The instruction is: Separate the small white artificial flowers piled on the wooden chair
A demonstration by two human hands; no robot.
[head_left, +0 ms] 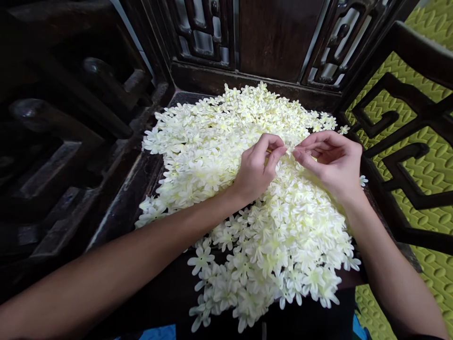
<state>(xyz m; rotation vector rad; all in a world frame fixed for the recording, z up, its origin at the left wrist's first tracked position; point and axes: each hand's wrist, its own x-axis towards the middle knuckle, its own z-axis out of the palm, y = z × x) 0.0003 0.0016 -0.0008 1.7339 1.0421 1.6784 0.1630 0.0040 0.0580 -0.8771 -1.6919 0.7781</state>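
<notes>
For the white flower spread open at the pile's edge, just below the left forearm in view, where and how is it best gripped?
Probably by its left-hand petals, in a thumb-and-finger pinch coming from the picture's left. The white flower lies open with those petals jutting past the pile, while other flowers crowd its right. Any stem is hidden.

Location type: apparently a home, seating area; the exact room cannot be confirmed. Reference part: dark-brown carved wooden backrest (279, 38), plain central panel flanked by rounded openwork. Right of backrest: dark wooden armrest (423, 113) with angular fretwork, decorative domestic pattern. Farther right of backrest: yellow-green embossed floor mat (435, 269). Left of backrest: dark wooden frame (63, 123) with similar carved members.
</notes>
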